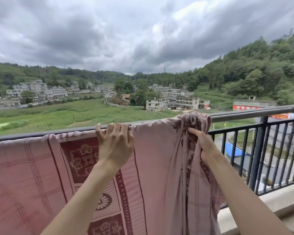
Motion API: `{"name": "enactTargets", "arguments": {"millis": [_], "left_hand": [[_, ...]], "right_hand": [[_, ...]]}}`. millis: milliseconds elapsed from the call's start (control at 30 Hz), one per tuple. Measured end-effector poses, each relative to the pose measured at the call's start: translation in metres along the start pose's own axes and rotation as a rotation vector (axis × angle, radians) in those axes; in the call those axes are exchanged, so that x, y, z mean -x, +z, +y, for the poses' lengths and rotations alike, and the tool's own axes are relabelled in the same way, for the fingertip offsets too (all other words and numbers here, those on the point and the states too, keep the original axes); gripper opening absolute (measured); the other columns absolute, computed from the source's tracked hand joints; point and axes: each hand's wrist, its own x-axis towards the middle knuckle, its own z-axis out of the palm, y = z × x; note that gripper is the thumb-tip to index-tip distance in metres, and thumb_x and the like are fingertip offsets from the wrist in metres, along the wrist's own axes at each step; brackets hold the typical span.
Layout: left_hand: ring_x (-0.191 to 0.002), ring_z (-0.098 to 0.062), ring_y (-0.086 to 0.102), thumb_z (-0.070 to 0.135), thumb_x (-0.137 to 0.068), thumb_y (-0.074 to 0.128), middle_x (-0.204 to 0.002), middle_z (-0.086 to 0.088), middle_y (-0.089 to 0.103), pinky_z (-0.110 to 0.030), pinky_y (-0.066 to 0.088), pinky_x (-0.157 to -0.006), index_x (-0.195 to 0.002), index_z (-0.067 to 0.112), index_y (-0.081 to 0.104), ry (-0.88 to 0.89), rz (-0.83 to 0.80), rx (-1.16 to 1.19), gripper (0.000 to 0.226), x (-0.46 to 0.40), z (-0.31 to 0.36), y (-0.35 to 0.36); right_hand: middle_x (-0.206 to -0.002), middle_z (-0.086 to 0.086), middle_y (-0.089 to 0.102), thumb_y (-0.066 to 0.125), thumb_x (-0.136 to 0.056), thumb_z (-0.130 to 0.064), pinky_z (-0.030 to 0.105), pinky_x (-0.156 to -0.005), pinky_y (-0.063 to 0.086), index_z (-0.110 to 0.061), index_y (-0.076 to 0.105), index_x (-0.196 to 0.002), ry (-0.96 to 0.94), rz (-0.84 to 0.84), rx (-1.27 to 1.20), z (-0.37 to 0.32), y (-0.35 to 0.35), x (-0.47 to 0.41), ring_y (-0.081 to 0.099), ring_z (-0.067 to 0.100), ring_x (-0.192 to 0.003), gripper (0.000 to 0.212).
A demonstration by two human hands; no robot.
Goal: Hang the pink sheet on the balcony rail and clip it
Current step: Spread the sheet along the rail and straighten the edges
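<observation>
The pink sheet [153, 150], patterned with dark red flowers and lines, hangs over the balcony rail [244, 114] from the left edge of view to about the middle. Its left part lies flat; its right end is bunched into folds on top of the rail. My left hand [115, 143] grips the sheet's top edge over the rail, fingers curled across it. My right hand [202, 141] clutches the bunched folds just below the rail. No clip is visible.
Dark vertical bars and a thick post [260, 150] run under the bare rail at the right. A pale concrete ledge [278, 199] lies at the foot of the railing. Beyond are fields, buildings and wooded hills far below.
</observation>
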Motion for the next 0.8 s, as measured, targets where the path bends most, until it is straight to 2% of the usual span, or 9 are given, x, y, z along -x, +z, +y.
{"name": "enactTargets", "arguments": {"millis": [133, 233, 300, 433, 500, 600, 633, 700, 800], "left_hand": [[-0.114, -0.020, 0.050, 0.033, -0.096, 0.025, -0.124, -0.002, 0.055, -0.047, 0.009, -0.109, -0.121, 0.019, 0.049, 0.125, -0.071, 0.054, 0.038, -0.016, 0.040, 0.008], [-0.121, -0.020, 0.045, 0.033, -0.097, 0.026, -0.130, -0.001, 0.052, -0.048, 0.009, -0.111, -0.127, 0.019, 0.044, 0.167, -0.103, 0.083, 0.038, -0.026, 0.064, 0.020], [-0.122, -0.020, 0.044, 0.034, -0.097, 0.024, -0.133, 0.000, 0.050, -0.045, 0.015, -0.109, -0.133, 0.019, 0.040, 0.183, -0.108, 0.091, 0.042, -0.031, 0.078, 0.031], [-0.111, -0.022, 0.049, 0.043, -0.090, 0.010, -0.122, 0.001, 0.056, -0.033, 0.017, -0.094, -0.134, 0.024, 0.041, 0.166, -0.028, 0.036, 0.057, -0.029, 0.083, 0.049], [-0.109, -0.022, 0.049, 0.044, -0.090, 0.012, -0.117, 0.002, 0.057, -0.032, 0.016, -0.092, -0.132, 0.026, 0.043, 0.126, 0.019, 0.025, 0.055, -0.027, 0.083, 0.054], [-0.109, -0.023, 0.048, 0.045, -0.089, 0.014, -0.113, 0.003, 0.057, -0.032, 0.014, -0.095, -0.127, 0.028, 0.046, 0.038, 0.067, 0.007, 0.053, -0.028, 0.092, 0.058], [-0.109, -0.023, 0.047, 0.046, -0.088, 0.013, -0.113, 0.002, 0.056, -0.032, 0.013, -0.095, -0.126, 0.028, 0.046, 0.006, 0.072, -0.005, 0.054, -0.028, 0.097, 0.058], [-0.113, -0.023, 0.043, 0.048, -0.085, 0.008, -0.117, 0.002, 0.054, -0.032, 0.010, -0.096, -0.126, 0.029, 0.045, -0.062, 0.056, -0.027, 0.058, -0.028, 0.103, 0.057], [-0.118, -0.021, 0.038, 0.052, -0.081, 0.003, -0.123, 0.003, 0.050, -0.032, 0.007, -0.098, -0.127, 0.031, 0.043, -0.129, 0.029, -0.026, 0.065, -0.030, 0.107, 0.056]], "right_hand": [[-0.087, 0.007, 0.074, 0.060, -0.083, -0.046, 0.033, -0.079, 0.055, -0.015, 0.073, -0.098, 0.017, -0.178, 0.039, -0.010, -0.004, 0.002, 0.070, 0.020, -0.081, 0.037], [-0.074, 0.005, 0.073, 0.053, -0.086, -0.049, 0.029, -0.063, 0.058, -0.016, 0.076, -0.082, 0.044, -0.291, -0.021, -0.013, -0.009, 0.001, 0.070, 0.016, -0.067, 0.041], [-0.069, 0.005, 0.072, 0.048, -0.089, -0.047, 0.026, -0.056, 0.057, -0.015, 0.077, -0.074, 0.064, -0.364, -0.069, -0.015, -0.011, -0.002, 0.069, 0.015, -0.061, 0.046], [-0.082, 0.010, 0.074, 0.047, -0.088, -0.048, 0.030, -0.065, 0.059, -0.012, 0.077, -0.085, 0.096, -0.498, -0.120, -0.012, -0.019, -0.012, 0.071, 0.020, -0.074, 0.047], [-0.099, 0.013, 0.073, 0.050, -0.084, -0.051, 0.033, -0.076, 0.058, -0.012, 0.075, -0.098, 0.104, -0.561, -0.129, -0.007, -0.024, -0.018, 0.070, 0.023, -0.091, 0.048], [-0.122, 0.015, 0.063, 0.070, -0.067, -0.057, 0.040, -0.095, 0.050, -0.010, 0.064, -0.120, 0.146, -0.713, -0.141, -0.004, -0.032, -0.028, 0.060, 0.028, -0.113, 0.071], [-0.122, 0.015, 0.063, 0.072, -0.064, -0.057, 0.040, -0.095, 0.050, -0.010, 0.063, -0.121, 0.163, -0.752, -0.136, -0.004, -0.036, -0.032, 0.060, 0.027, -0.114, 0.074], [-0.117, 0.013, 0.066, 0.064, -0.069, -0.057, 0.039, -0.094, 0.050, -0.012, 0.063, -0.120, 0.174, -0.799, -0.112, -0.008, -0.042, -0.036, 0.062, 0.026, -0.110, 0.069], [-0.109, 0.010, 0.070, 0.058, -0.070, -0.055, 0.038, -0.093, 0.051, -0.012, 0.065, -0.117, 0.174, -0.779, -0.060, -0.016, -0.045, -0.040, 0.066, 0.023, -0.102, 0.064]]}}
